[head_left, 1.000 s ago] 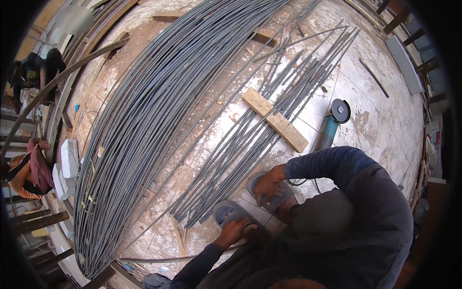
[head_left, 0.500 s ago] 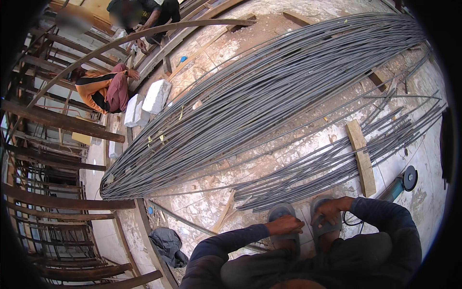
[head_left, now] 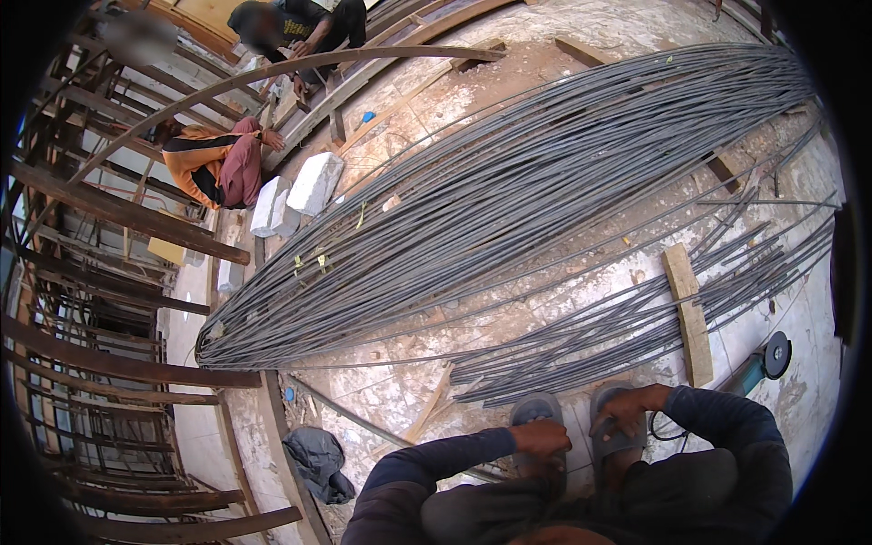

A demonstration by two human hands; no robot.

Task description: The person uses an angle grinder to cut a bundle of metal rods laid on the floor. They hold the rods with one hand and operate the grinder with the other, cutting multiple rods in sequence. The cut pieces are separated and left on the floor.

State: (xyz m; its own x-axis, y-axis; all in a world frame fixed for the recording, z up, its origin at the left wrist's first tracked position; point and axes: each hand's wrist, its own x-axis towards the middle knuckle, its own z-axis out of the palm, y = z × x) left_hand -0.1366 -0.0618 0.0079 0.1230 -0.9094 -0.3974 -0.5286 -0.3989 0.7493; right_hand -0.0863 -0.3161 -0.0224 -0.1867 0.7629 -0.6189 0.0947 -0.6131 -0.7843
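Steel reinforcing rods dominate the view: a large bundle of long rods (head_left: 509, 200) sweeps across the tiled floor (head_left: 817, 336), and a smaller pile of cut rods (head_left: 636, 327) lies nearer our feet, resting across a wooden batten (head_left: 688, 313). Our left hand (head_left: 540, 438) rests on the left sandal (head_left: 536, 411), fingers curled over its strap; our right hand (head_left: 629, 405) lies on the right sandal (head_left: 610, 434), fingers bent over the top. Whether either hand truly grips the strap we cannot tell. We judge the sandals light and flexible, best taken at the strap or heel. The cut rods, just ahead of the toes, look stiff, heavy in number and springy along their length; a single rod is best held near its middle. An angle grinder (head_left: 767, 359) lies at our right, a dark cloth (head_left: 313, 459) at our left. Two other people (head_left: 222, 163) work beyond the white blocks (head_left: 300, 191).
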